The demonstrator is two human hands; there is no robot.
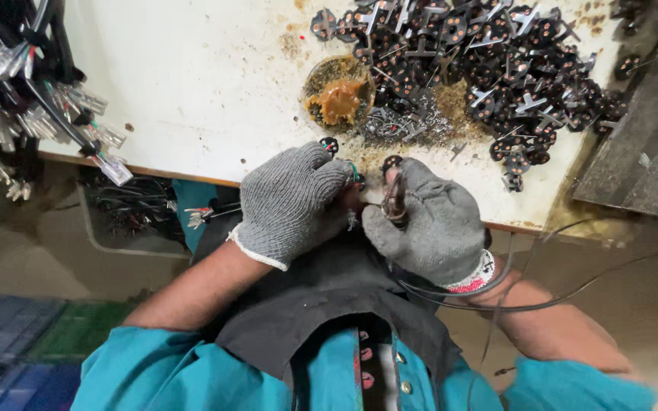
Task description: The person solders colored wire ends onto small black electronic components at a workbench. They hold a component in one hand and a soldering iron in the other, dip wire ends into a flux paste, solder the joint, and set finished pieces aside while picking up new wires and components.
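Grey knit gloves on left hand [292,202] and right hand [429,224]; right cuff red-and-white patterned. Teal sleeves [146,373]. Beyond the hands: white, rust-stained counter [207,84], black parts [496,61], amber paste [336,99].

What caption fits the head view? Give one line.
Grey knitted-gloved left hand and right hand work a small black round part beside a heap of black round parts.

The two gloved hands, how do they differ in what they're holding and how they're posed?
The left hand pinches a small black round part with coloured wires at its fingertips, knuckles up. The right hand grips a thin metal tool, with dark cords trailing from under its wrist. The right glove looks darker and grimier than the left. Both wear grey knit gloves and meet at the table edge.
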